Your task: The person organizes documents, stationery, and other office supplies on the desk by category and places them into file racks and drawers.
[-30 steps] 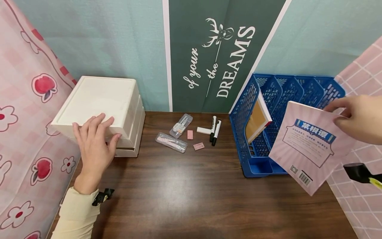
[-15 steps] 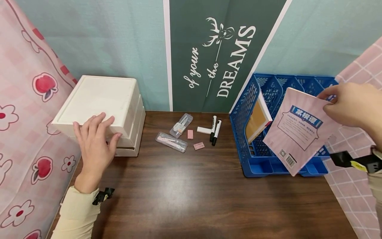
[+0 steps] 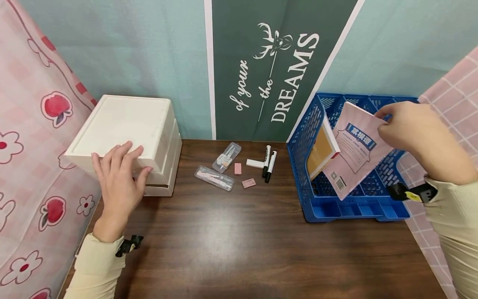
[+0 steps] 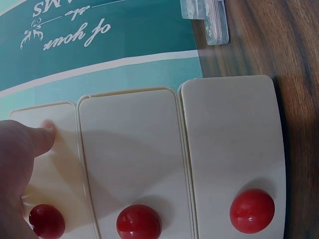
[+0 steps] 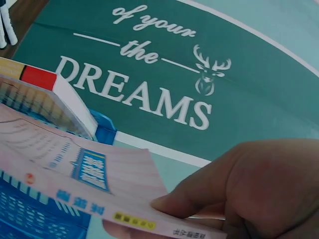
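A pink book is pinched near its upper right edge by my right hand. It hangs tilted over the blue file rack, just right of a yellow-covered book that stands in the leftmost slot. In the right wrist view, the thumb presses on the pink book's cover beside its spine. My left hand rests on the front top edge of a white drawer box, fingers spread. The left wrist view shows its drawer fronts with red round knobs.
Between box and rack lie two clear plastic cases, pink erasers, a white block and two black-and-white markers. A green wall hanging with white lettering stands behind. Patterned pink cloth borders both sides.
My right hand has carried the pink book leftward and a little upward in the head view, bringing it over the rack beside the yellow-covered book. The left hand has stayed on the drawer box.
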A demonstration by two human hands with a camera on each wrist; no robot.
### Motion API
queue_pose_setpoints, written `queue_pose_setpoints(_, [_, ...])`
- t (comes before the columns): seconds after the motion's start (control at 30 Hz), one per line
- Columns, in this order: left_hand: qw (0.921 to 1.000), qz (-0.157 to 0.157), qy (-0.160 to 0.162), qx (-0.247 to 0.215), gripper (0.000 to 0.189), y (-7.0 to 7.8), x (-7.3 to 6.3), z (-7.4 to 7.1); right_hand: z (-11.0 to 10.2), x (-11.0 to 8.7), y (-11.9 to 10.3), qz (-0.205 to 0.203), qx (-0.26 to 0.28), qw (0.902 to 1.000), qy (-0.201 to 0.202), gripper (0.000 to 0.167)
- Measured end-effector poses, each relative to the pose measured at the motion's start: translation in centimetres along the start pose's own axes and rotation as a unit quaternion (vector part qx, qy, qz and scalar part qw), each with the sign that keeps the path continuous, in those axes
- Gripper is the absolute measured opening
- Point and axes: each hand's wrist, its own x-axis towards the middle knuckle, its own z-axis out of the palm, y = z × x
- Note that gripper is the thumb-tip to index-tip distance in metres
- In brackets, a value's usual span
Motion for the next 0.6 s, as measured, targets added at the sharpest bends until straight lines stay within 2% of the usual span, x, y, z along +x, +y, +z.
queue_pose_setpoints(0.1, [1.0000, -0.002, 0.007, -0.006, 0.055, 0.0, 0.0, 0.1, 0.5, 0.5, -0.2, 0.001, 0.009, 1.0000, -0.001, 0.041])
queue_pose_setpoints(0.4, [0.9999, -0.001, 0.009, -0.008, 0.055, -0.1, 0.0, 0.1, 1.8, 1.4, -0.4, 0.017, 0.012, 0.9991, -0.037, 0.046])
queue_pose_setpoints(0.6, [0.9999, 0.000, 0.012, -0.011, 0.055, -0.1, -0.1, 0.1, 2.9, 2.0, -1.0, 0.014, 0.022, 0.9989, -0.038, 0.044])
